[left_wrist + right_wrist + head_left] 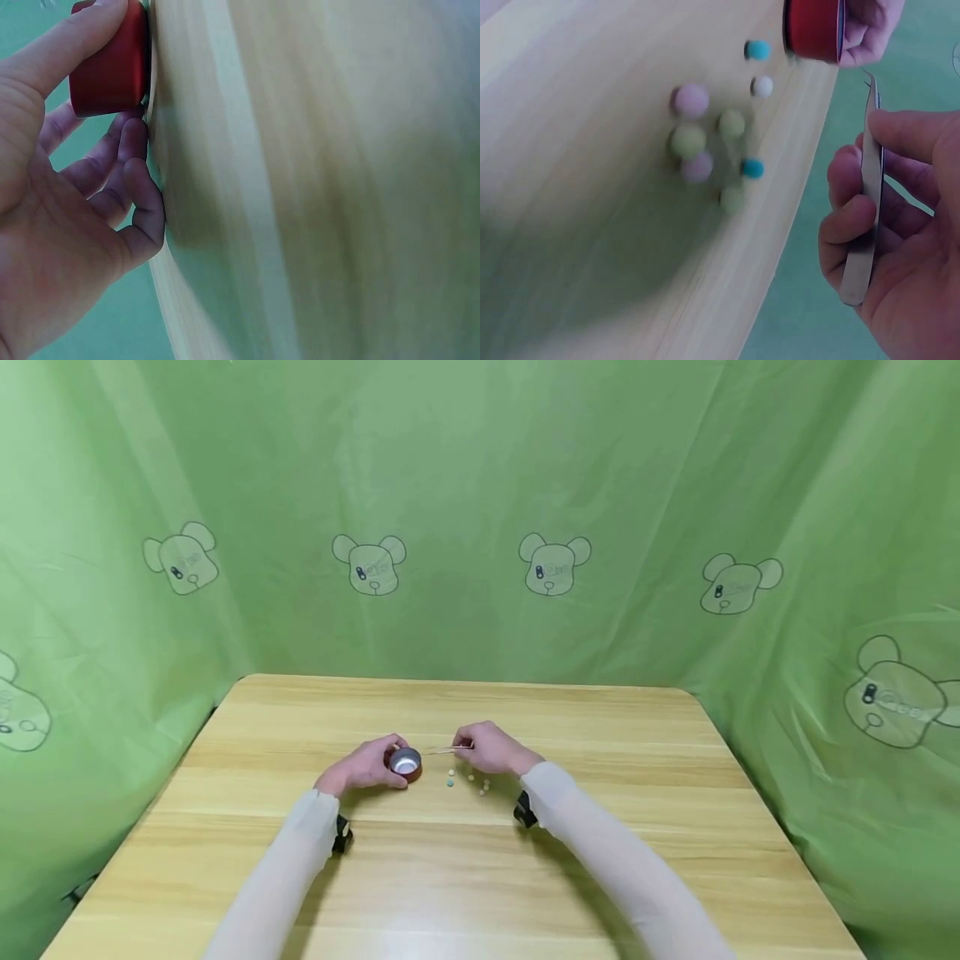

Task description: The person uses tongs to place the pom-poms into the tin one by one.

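Observation:
A small round red tin (408, 778), open at the top and silvery inside, stands on the wooden table. My left hand (367, 766) grips it from the left, thumb on the near side and fingers round the far side. To its right my right hand (487, 748) holds metal tweezers (870, 187) between thumb and fingers. Their thin bent tips point left at the tin, with nothing visible between them. Several small balls lie below the right hand, among them a blue ball (758, 50), a white ball (763, 86), a pink ball (691, 100) and a yellowish-green ball (732, 123).
The light wooden table (420, 877) extends well beyond both hands on every side. A green curtain (465, 468) printed with bear heads hangs behind it and along both sides. Black wrist cameras sit under both sleeves, close over the table.

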`<state>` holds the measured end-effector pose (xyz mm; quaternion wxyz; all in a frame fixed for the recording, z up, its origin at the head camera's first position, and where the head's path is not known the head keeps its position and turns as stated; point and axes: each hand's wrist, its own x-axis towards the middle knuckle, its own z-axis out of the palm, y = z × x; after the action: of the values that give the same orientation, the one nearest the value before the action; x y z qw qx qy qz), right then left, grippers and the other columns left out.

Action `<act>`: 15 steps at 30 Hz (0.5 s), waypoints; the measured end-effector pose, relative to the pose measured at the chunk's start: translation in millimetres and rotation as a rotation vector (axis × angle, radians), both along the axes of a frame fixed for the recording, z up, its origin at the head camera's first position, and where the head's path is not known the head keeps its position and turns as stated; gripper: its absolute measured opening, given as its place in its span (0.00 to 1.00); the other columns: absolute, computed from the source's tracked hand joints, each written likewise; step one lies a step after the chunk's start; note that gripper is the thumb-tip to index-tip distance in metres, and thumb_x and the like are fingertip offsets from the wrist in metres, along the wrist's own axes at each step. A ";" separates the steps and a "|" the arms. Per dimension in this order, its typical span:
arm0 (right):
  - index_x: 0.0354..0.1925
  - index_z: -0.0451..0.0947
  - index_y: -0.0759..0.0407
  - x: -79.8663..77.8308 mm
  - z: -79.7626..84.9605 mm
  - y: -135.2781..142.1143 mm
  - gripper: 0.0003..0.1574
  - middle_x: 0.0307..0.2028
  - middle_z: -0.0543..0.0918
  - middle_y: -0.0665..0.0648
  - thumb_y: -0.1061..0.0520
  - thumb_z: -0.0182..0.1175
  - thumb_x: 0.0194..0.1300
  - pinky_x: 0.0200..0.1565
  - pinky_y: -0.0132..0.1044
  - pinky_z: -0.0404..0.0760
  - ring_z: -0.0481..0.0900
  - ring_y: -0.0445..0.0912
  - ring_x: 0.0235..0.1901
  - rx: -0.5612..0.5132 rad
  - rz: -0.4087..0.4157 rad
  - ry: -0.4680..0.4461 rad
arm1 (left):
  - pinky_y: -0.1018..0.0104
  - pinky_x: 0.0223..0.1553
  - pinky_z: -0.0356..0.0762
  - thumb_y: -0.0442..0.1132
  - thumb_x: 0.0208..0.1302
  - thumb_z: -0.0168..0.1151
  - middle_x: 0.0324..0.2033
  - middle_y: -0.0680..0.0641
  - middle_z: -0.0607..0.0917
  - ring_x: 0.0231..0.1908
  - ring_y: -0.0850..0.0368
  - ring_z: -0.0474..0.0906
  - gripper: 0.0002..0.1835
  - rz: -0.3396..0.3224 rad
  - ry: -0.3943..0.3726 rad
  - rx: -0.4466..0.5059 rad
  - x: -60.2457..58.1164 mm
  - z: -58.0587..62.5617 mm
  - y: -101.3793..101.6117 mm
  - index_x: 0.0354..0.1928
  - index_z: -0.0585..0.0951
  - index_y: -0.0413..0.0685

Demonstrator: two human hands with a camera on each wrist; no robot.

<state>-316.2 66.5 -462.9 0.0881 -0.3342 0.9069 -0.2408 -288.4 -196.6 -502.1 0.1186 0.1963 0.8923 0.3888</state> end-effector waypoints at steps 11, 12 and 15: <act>0.39 0.80 0.62 8.8 3.3 53.4 0.08 0.33 0.82 0.56 0.60 0.57 0.66 0.34 0.35 0.75 0.74 0.41 0.28 -0.005 0.030 -0.033 | 0.49 0.52 0.70 0.38 0.46 0.76 0.43 0.45 0.79 0.45 0.49 0.75 0.29 0.006 0.000 -0.009 -0.1 1.7 0.0 0.51 0.73 0.45; 0.39 0.80 0.63 10.2 2.8 57.8 0.08 0.32 0.82 0.56 0.60 0.57 0.66 0.34 0.35 0.75 0.73 0.41 0.28 0.000 0.035 -0.033 | 0.49 0.52 0.70 0.38 0.46 0.76 0.43 0.45 0.79 0.45 0.49 0.75 0.29 0.008 -0.003 -0.010 0.1 1.4 0.3 0.51 0.73 0.45; 0.39 0.81 0.62 15.1 0.5 71.2 0.07 0.31 0.82 0.56 0.61 0.58 0.65 0.31 0.33 0.73 0.72 0.40 0.26 0.016 0.043 -0.036 | 0.49 0.53 0.70 0.38 0.46 0.76 0.43 0.45 0.79 0.46 0.49 0.75 0.29 0.011 -0.017 -0.009 0.8 -0.8 2.2 0.51 0.73 0.46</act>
<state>-301.1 137.7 -462.4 0.1123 -0.3486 0.8997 -0.2376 -287.6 -194.4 -503.0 0.1250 0.1873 0.8940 0.3873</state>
